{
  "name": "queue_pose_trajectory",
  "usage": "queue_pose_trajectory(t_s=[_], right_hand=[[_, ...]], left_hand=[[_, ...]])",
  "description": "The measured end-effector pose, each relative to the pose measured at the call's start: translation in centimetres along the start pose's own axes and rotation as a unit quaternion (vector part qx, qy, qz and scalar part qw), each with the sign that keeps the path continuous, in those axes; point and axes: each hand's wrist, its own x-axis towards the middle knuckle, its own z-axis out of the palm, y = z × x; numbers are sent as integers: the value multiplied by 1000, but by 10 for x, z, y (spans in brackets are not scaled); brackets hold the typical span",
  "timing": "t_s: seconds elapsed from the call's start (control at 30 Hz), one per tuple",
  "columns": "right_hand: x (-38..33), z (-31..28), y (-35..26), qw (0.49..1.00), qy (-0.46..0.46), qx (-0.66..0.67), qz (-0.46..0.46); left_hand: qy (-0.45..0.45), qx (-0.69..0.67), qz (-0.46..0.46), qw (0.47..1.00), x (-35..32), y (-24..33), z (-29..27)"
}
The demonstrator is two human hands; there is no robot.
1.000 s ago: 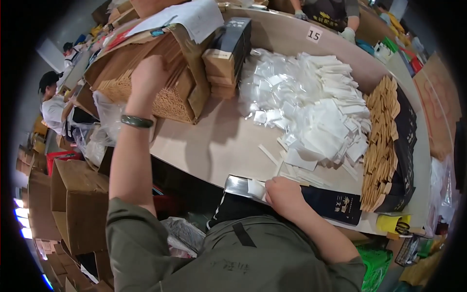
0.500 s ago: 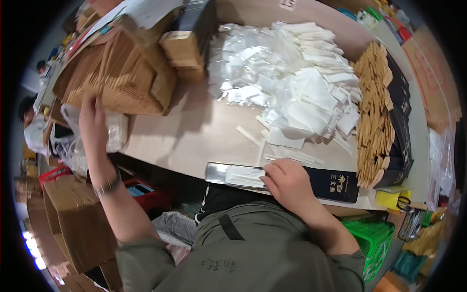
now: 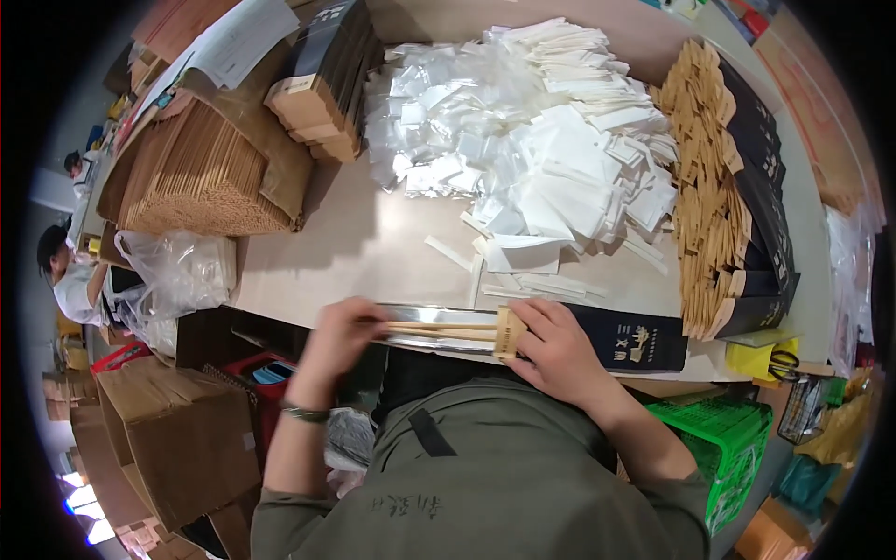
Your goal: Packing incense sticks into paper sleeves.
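In my left hand (image 3: 347, 338), fingers closed at the left end, is a pair of wooden chopsticks (image 3: 443, 329) lying level near the table's front edge. Their right ends reach the tan flap of a dark blue paper sleeve (image 3: 635, 343). My right hand (image 3: 560, 350) grips that sleeve at the tan flap, with the thumb on the near side. Under the chopsticks lies a shiny silver strip or tray (image 3: 397, 313); its exact kind is unclear. Further left, a large bundle of wooden chopsticks (image 3: 201, 173) sits in brown wrapping.
Behind lies a heap of small clear and white packets (image 3: 560, 159). Dark sleeves with tan ends stand stacked at the back left (image 3: 322, 84), and a long row of tan-ended sleeves (image 3: 714, 205) lines the right. Scissors (image 3: 784, 362) and a green crate (image 3: 719, 448) are at lower right.
My left hand has come from the chopstick bundle to the table's front edge, bringing a pair of chopsticks to the sleeve. The right hand stays at the sleeve, where a tan flap now shows.
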Motion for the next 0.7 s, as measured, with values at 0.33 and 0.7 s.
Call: queue_pose_trajectory(t_s=[0.33,0.7], right_hand=[[5,12,-13,997,9,-60,51],[46,-60,-37,972,-202,-88,79]], left_hand=[[76,66,99,990,16,56,104],[72,379,317,866,21,37,50]])
